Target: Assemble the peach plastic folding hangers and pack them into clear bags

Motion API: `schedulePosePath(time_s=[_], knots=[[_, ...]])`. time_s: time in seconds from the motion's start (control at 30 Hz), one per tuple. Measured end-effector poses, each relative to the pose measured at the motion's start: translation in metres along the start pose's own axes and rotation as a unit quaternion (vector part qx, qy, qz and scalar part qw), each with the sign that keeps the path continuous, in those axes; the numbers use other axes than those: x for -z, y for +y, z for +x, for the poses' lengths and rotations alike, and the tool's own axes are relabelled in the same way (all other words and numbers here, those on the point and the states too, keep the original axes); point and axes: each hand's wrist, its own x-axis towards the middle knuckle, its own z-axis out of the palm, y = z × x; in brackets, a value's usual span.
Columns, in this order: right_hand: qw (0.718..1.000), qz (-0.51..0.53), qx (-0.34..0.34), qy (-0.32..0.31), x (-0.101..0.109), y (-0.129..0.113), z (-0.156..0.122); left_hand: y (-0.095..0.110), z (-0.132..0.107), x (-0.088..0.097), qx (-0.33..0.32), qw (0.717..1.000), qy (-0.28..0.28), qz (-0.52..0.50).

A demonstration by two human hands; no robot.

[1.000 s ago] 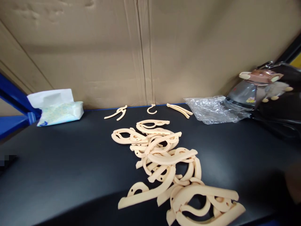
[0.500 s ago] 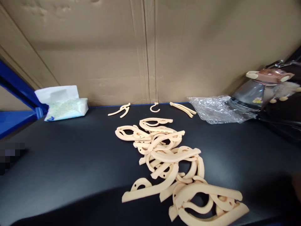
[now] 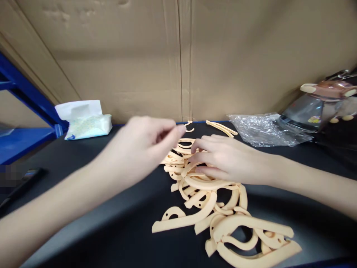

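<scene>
A heap of cream, curved flat pieces [image 3: 220, 219] runs down the middle of the black tabletop [image 3: 83, 193]. My right hand [image 3: 223, 162] comes in from the right and lies on the far end of the heap, fingers stretched out flat on the pieces. My left hand [image 3: 139, 145] reaches in from the lower left and hovers just above and left of that same end. Its fingers are curled towards the thumb and smeared by motion, and I cannot make out anything in them. A small cream hook [image 3: 190, 126] and thin cream strips [image 3: 221, 127] lie at the back edge.
A cardboard wall [image 3: 178, 56] closes the back. A tissue pack [image 3: 85, 121] sits at the back left beside a blue rack frame [image 3: 25, 100]. Crumpled clear plastic [image 3: 259, 128] and a grey bottle with a brown lid [image 3: 312, 102] lie at the back right.
Both hands have come into view, the left from the lower left and the right from the right, meeting over the far end of the heap. The view has shifted slightly left.
</scene>
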Motion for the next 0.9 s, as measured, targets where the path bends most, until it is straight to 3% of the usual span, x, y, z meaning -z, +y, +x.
schedulePosePath(time_s=[0.1,0.2,0.37,0.5,0.7,0.8,0.9], knots=[[0.999,0.011,0.006,-0.033,-0.018,-0.002,0.003,-0.001,-0.009,-0.017,-0.067,0.993,-0.07,0.065],[0.998,0.016,-0.008,-0.052,-0.023,0.003,0.003,-0.006,-0.011,-0.03,-0.059,0.986,-0.121,0.095],[0.997,0.047,-0.017,-0.054,-0.018,0.013,0.001,-0.017,0.001,-0.021,-0.027,0.978,-0.083,0.188],[0.996,0.069,-0.041,-0.025,-0.016,0.015,0.009,-0.043,0.014,-0.013,0.039,0.953,-0.066,0.293],[0.993,0.035,-0.115,0.0,-0.024,0.009,0.051,-0.088,0.03,-0.02,0.038,0.971,-0.129,0.199],[0.984,0.064,-0.161,-0.026,-0.031,0.006,0.07,-0.103,0.037,-0.023,0.004,0.977,-0.192,0.093],[0.974,0.106,-0.191,-0.065,-0.037,0.004,0.081,-0.113,0.041,-0.025,-0.014,0.975,-0.221,0.022]])
